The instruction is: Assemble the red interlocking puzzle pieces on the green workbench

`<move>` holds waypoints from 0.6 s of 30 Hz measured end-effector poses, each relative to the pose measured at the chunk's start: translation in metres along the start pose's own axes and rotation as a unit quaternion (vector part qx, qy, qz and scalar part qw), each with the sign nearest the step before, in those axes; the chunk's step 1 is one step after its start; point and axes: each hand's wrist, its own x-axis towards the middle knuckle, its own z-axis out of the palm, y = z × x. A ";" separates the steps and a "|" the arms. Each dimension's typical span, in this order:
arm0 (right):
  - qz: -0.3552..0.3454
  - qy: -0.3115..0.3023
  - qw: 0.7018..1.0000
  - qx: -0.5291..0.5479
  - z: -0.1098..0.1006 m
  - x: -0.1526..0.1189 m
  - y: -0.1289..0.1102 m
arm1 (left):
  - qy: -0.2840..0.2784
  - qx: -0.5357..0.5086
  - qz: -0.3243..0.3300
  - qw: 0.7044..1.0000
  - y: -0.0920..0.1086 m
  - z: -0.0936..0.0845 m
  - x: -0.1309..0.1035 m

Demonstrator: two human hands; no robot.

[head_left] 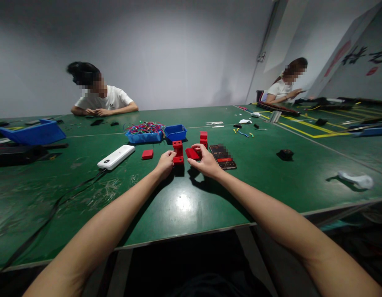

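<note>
Red blocks point(178, 152), green tabletop point(184, 214), blue bins point(176, 133), white power bank point(116, 157)

Holding red bracket point(178, 153) in L hand point(166, 163), red block point(193, 154) in R hand point(206, 161), above green tbl point(183, 206), nr phone point(223, 156).

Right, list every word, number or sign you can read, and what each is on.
"10:0", last digit unclear: phone screen; its other text is too small.
Dark characters and red seal, right-hand wall: too blurred.
White shirt, chest print: too small.
</note>
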 end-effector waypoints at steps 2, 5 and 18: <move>0.080 -0.009 0.990 0.114 0.003 0.003 0.003 | -0.003 0.002 0.004 1.000 -0.001 -0.001 0.001; 0.210 -0.013 0.930 0.301 0.005 0.009 0.002 | -0.013 0.013 0.012 1.000 -0.002 -0.002 0.001; 0.341 0.035 0.873 0.346 -0.005 0.013 -0.004 | -0.019 0.027 0.014 0.999 -0.001 -0.002 0.000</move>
